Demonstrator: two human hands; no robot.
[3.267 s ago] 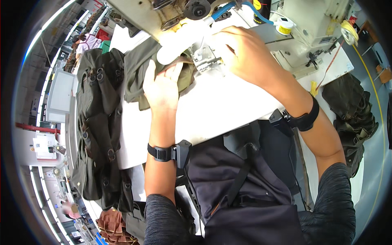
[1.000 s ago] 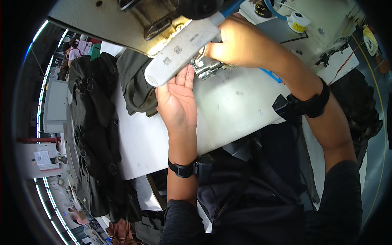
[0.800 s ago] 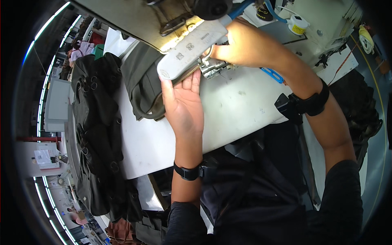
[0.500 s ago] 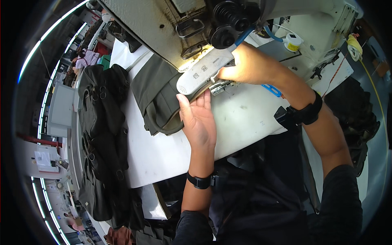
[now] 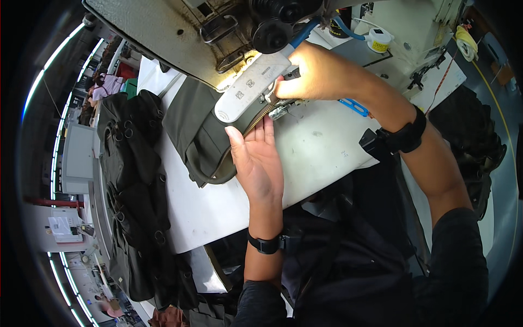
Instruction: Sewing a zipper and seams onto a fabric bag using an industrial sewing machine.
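A dark olive fabric bag (image 5: 190,128) lies under the sewing machine's head (image 5: 169,38), its brass-toothed zipper (image 5: 256,121) running along the near edge toward the presser foot. My left hand (image 5: 259,166) is palm up at that edge, thumb above and fingers reaching under, so the bag's edge sits between them. Beside the needle area, my right hand (image 5: 318,76) is curled with its thumb next to the presser foot. Its fingertips are hidden behind the machine parts and a white oblong lamp (image 5: 250,87). The lamp also covers part of the bag.
Several dark bags with metal rings (image 5: 131,191) hang in a row at the left. Blue-handled snips (image 5: 354,107) lie on the white table (image 5: 310,163), right of the machine. A white round bottle (image 5: 378,39) stands behind. More dark fabric (image 5: 463,136) is piled at the right.
The machine, lamp and bag appear slightly farther left and the lamp a little lower, as the whole view has shifted. Both hands keep nearly the same hold and place by the zipper.
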